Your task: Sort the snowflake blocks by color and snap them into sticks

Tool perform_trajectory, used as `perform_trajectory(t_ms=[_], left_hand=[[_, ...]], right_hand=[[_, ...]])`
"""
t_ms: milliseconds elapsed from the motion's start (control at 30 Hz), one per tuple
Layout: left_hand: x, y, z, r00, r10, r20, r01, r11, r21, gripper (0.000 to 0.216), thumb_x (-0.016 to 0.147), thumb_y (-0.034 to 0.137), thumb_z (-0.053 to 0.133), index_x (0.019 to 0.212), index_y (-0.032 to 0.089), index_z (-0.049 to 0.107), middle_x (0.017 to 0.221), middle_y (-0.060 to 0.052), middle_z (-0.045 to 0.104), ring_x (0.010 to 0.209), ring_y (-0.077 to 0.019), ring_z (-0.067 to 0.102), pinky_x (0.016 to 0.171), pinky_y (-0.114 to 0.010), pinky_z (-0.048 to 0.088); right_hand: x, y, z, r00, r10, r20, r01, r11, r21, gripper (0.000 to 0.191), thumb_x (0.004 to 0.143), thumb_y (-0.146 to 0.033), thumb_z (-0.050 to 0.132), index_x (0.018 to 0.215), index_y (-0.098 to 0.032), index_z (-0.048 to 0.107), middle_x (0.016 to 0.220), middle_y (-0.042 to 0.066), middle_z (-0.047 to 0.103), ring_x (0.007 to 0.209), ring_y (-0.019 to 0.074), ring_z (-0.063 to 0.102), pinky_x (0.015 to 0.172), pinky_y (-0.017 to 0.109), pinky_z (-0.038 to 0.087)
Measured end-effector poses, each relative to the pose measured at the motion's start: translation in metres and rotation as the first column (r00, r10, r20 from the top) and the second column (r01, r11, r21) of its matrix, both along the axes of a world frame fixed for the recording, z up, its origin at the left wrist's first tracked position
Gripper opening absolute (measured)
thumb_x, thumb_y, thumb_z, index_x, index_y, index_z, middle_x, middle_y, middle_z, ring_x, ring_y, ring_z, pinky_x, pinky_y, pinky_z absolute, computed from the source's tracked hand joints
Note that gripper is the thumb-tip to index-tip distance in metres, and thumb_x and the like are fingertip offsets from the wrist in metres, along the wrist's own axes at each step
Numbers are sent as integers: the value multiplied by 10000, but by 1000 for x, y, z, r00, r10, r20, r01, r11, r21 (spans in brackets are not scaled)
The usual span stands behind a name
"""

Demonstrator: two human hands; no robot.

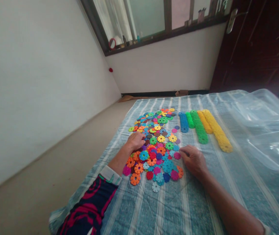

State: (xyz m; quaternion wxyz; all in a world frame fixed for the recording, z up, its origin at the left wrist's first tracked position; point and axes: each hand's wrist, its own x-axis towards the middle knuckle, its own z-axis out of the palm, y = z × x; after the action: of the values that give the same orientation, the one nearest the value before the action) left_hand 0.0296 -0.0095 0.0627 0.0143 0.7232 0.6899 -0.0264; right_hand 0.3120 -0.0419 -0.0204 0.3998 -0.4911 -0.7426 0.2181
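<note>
Many-coloured notched plastic discs, snowflake building pieces (161, 138), lie in a loose heap on a striped blue-grey cloth (151, 209). My left hand (136, 141) reaches over the heap's left side, its fingers curled down among the discs; whatever they hold is hidden. At the heap's right edge, my right hand (193, 159) has its fingers drawn together beside a magenta disc (177, 155); I cannot make out anything in them. Overlapping discs form rows sorted by colour to the right: a blue row (183, 122), green rows (199, 127) and yellow rows (217, 130).
Clear plastic containers (273, 148) stand on the cloth at the right. A white wall (32, 81) rises at the left beyond a strip of floor (80, 140). Behind are a window sill with small items (129, 43) and a dark red door (259, 49).
</note>
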Motion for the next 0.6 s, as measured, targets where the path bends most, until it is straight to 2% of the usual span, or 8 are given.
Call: perform_trajectory(t_ms=[100, 233, 400, 600], left_hand=[[-2, 5, 0, 998, -11, 55, 14, 998, -56, 138, 668, 195, 629, 775, 204, 716, 775, -19, 680, 773, -173, 601, 636, -234, 401], [-8, 12, -2, 986, 39, 163, -19, 992, -123, 151, 616, 220, 682, 758, 175, 706, 720, 4, 659, 686, -144, 576, 590, -224, 385], [-14, 18, -6, 969, 52, 243, -18, 990, -140, 196, 555, 243, 715, 732, 161, 694, 646, 26, 615, 631, -130, 543, 541, -219, 355], [-14, 18, -8, 943, 79, 323, -28, 987, -160, 149, 509, 236, 717, 625, 158, 665, 580, 31, 588, 581, -114, 516, 516, -214, 343]], right_hand=[[0, 0, 0, 1000, -7, 9, 7, 1000, -1, 221, 823, -276, 499, 731, -219, 691, 769, 26, 649, 782, 173, 560, 712, 271, 380], [0, 1, -1, 1000, -1, 13, 0, 1000, 10, 234, 827, -266, 490, 715, -222, 692, 767, 24, 650, 772, 169, 556, 706, 267, 375], [0, 1, 0, 1000, -7, 25, 7, 1000, 5, 235, 831, -272, 492, 725, -222, 696, 759, 21, 645, 770, 169, 553, 703, 266, 371], [-1, 0, 2, 1000, 1, 14, -1, 1000, -10, 240, 835, -268, 482, 730, -223, 693, 772, 22, 648, 779, 165, 551, 710, 262, 374]])
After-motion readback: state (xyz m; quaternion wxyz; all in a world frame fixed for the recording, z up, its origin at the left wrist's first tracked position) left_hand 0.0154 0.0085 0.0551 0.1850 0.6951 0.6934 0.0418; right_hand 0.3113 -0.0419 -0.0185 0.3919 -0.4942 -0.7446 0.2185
